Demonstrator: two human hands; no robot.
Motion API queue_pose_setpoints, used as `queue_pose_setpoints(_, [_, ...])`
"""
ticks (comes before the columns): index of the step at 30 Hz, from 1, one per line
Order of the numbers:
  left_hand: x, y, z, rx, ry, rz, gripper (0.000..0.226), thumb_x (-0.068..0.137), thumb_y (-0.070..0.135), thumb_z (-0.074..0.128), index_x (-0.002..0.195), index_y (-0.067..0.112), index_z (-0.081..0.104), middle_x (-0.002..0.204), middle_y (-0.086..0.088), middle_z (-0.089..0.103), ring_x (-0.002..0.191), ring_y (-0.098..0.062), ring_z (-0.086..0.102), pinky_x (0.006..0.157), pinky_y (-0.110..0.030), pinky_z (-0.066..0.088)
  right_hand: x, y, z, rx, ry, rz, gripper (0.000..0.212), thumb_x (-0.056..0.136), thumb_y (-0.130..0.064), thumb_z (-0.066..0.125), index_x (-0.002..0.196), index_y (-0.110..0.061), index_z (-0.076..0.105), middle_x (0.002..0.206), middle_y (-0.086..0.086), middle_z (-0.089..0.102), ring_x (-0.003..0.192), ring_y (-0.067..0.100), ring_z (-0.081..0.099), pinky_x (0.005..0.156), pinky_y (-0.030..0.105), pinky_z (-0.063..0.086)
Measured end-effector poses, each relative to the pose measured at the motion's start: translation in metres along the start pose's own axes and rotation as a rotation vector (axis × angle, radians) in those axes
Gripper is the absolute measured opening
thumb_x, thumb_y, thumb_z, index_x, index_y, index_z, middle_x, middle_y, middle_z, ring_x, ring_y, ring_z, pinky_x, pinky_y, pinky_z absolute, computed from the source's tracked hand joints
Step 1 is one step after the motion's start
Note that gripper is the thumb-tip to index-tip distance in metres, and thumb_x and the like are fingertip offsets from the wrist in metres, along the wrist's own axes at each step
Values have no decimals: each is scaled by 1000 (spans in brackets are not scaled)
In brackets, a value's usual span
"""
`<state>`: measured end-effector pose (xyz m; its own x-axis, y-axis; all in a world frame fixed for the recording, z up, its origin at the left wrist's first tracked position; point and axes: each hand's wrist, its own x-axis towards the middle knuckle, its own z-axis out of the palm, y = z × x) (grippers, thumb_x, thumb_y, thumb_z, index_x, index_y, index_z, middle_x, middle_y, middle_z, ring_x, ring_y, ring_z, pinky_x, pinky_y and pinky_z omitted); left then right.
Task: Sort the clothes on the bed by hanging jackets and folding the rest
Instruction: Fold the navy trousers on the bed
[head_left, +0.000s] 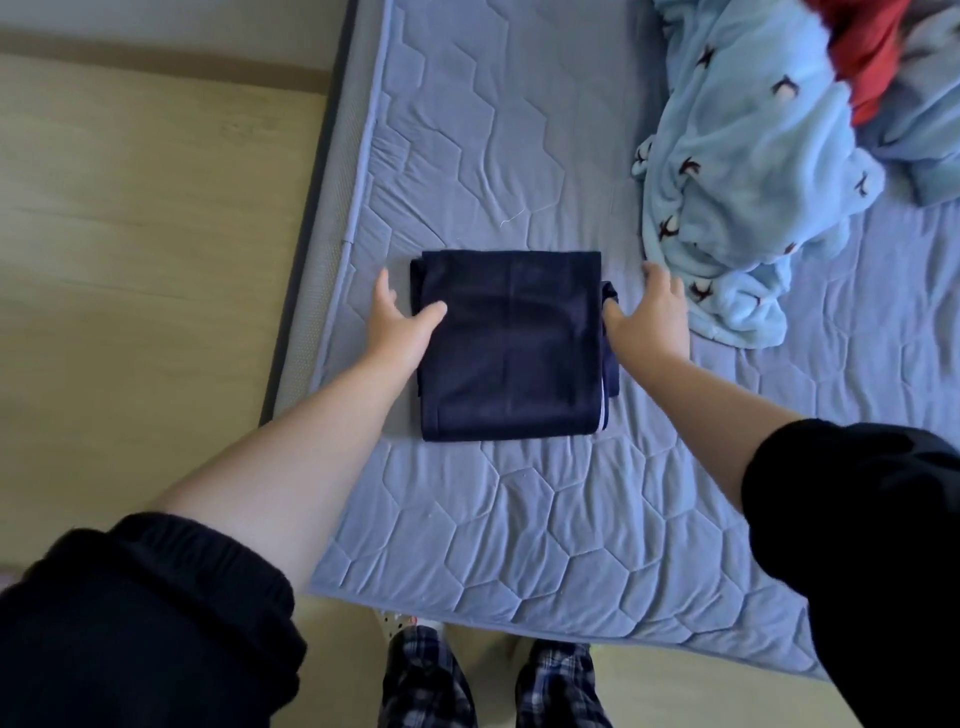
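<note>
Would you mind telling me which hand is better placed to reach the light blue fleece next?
Right: the right hand lies beside the light blue fleece; the left hand is across the folded navy garment.

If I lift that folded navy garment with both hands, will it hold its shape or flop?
Probably flops: the folded navy garment is soft layered cloth, with an end poking out beside the right hand, so it may unfold unless supported underneath. Likely light, being thin and flat.

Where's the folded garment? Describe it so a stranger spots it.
On the blue quilted mattress, near its left edge, lies the folded garment. It alone is dark navy and squared flat; the pale blue fleece nearby is crumpled.
</note>
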<state>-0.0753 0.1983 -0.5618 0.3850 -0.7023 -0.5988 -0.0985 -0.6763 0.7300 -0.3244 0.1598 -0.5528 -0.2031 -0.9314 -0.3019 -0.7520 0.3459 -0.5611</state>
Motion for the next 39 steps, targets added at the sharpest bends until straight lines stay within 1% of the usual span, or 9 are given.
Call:
queue_pose_setpoints(6, [-19, -63, 30, 210, -97, -238, 88, 77, 49, 72, 144, 11, 29, 143, -3, 43, 128, -24, 46, 96, -30, 36, -27, 45, 37, 212, -281, 434, 94, 75, -48, 75, 146, -10, 26, 146, 8, 38, 130, 27, 43, 108, 41, 37])
queue_pose_setpoints(12, [8, -76, 33, -4, 28, -266, 65, 72, 46, 78, 122, 11, 55, 114, -2, 64, 93, -16, 61, 79, -26, 46, -9, 65, 56, 459, -407, 464, 56, 71, -48, 79, 111, -15, 59, 108, -1, 67, 97, 16, 64, 78, 30, 51])
queue_pose_setpoints(14, [17, -80, 33, -93, -22, -274, 57, 72, 42, 80, 116, 13, 60, 108, -2, 68, 90, -15, 64, 81, -30, 52, 0, 68, 56, 525, -453, 478, 40, 72, -43, 80, 99, -17, 65, 100, 1, 72, 91, 17, 69, 78, 29, 54])
queue_pose_setpoints(19, [24, -73, 30, -213, -305, -464, 48, 72, 31, 80, 114, 14, 65, 110, -3, 70, 101, -21, 66, 96, -37, 48, 10, 62, 53, 699, -682, 653, 38, 77, -32, 76, 107, -10, 65, 93, 6, 75, 80, 18, 73, 55, 27, 57])
queue_pose_setpoints(22, [14, -53, 17, -318, -343, -512, 23, 78, 24, 74, 95, 10, 70, 90, -9, 74, 77, -23, 71, 70, -33, 56, 3, 46, 45, 702, -711, 736, 32, 79, -33, 73, 102, -13, 67, 86, 6, 75, 71, 20, 73, 53, 28, 55])
queue_pose_setpoints(24, [-2, -32, 0, -356, -332, -513, 14, 81, 20, 68, 91, 9, 68, 77, -9, 73, 64, -23, 70, 56, -27, 53, -8, 23, 33, 727, -702, 765, 29, 78, -30, 72, 101, -13, 66, 82, 7, 75, 65, 21, 72, 50, 29, 55])
queue_pose_setpoints(30, [-78, 52, -103, -369, -231, -516, 13, 81, 17, 64, 91, 10, 67, 76, -9, 71, 75, -25, 65, 64, -31, 49, -58, -94, -26, 719, -751, 700, 32, 75, -32, 73, 102, -15, 66, 84, 6, 75, 66, 23, 72, 53, 31, 55])
queue_pose_setpoints(35, [-157, 110, -240, -425, -93, -465, 21, 77, 19, 66, 98, 14, 67, 78, -9, 74, 74, -27, 68, 60, -31, 50, -132, -224, -60, 765, -876, 587, 39, 74, -34, 73, 107, -15, 64, 94, 8, 75, 74, 26, 73, 64, 36, 55])
queue_pose_setpoints(39, [-208, 137, -372, -545, 31, -385, 23, 77, 19, 66, 100, 16, 66, 72, -7, 74, 58, -25, 71, 48, -29, 53, -192, -355, -59, 775, -1018, 427, 57, 61, -35, 76, 112, -12, 62, 98, 12, 74, 76, 29, 73, 61, 37, 56])
